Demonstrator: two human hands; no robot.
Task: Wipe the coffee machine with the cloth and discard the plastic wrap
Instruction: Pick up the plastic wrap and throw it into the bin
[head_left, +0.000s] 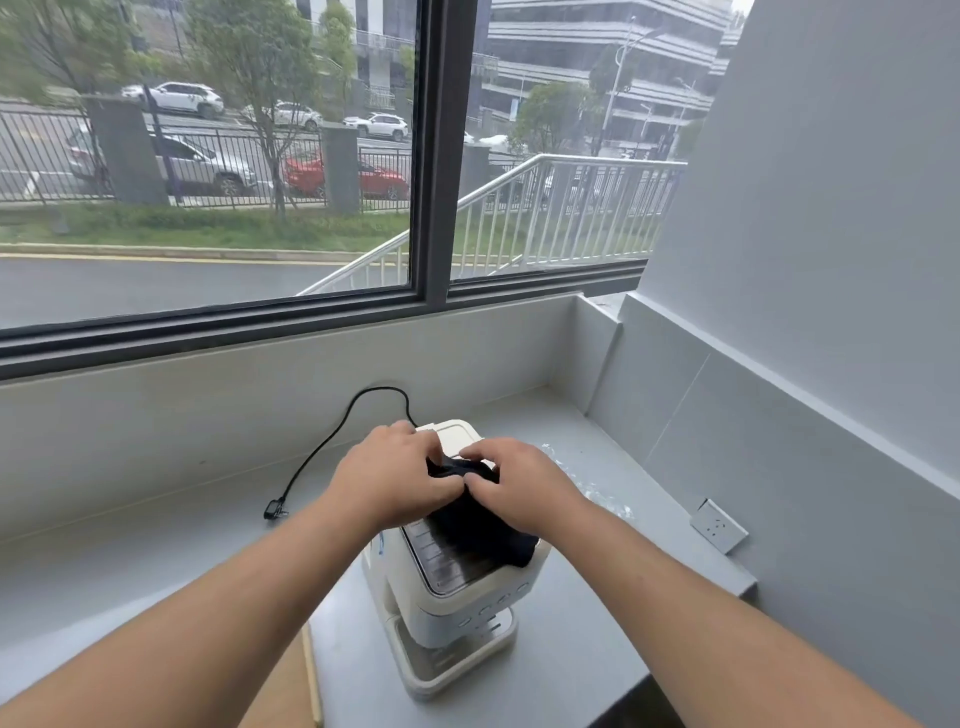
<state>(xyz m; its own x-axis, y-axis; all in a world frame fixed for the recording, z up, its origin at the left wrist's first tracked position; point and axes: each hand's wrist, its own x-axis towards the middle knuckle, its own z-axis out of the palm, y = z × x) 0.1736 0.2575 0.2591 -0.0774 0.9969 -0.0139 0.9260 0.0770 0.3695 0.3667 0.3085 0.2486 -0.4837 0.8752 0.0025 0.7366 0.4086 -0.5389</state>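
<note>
A cream coffee machine (457, 613) stands on the grey counter (156, 551) in front of me. A dark cloth (483, 530) lies bunched on the machine's dark top panel. My left hand (395, 478) and my right hand (519, 483) are both over the machine's top, fingers pinching the far end of the cloth between them. Crumpled clear plastic wrap (587, 483) lies on the counter just right of the machine, partly hidden behind my right hand.
The machine's black power cord (332, 441) loops across the counter to its unplugged plug (274, 509) on the left. A white wall socket (719, 525) sits on the right wall. A window ledge runs behind, and the counter's front edge drops off near the machine's base.
</note>
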